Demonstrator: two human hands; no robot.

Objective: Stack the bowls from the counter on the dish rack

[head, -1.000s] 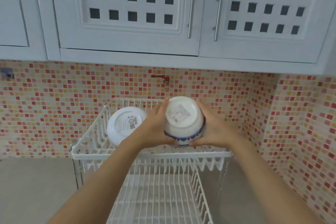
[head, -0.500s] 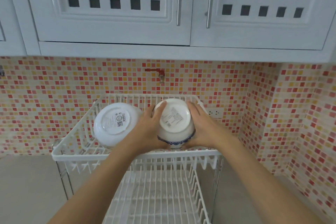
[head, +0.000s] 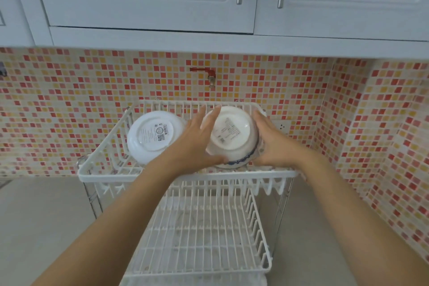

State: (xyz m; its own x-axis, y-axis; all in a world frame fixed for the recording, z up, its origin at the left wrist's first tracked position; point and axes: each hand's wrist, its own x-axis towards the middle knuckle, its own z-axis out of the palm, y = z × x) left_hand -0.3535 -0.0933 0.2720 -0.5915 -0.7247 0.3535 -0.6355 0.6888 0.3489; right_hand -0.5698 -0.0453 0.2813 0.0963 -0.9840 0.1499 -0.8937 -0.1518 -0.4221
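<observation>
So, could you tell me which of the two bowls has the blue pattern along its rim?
The right bowl, between both hands; the left bowl is plain white.

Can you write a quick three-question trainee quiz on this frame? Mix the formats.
1. True or false: the blue-rimmed bowl is upside down, its base facing the camera.
2. Which tier of the dish rack holds the plain white bowl? A) lower B) upper C) neither, it is on the counter
3. Fill in: the left hand and right hand are on opposite ____ of the blue-rimmed bowl.

Key: 1 true; 2 B; 3 sides
</observation>
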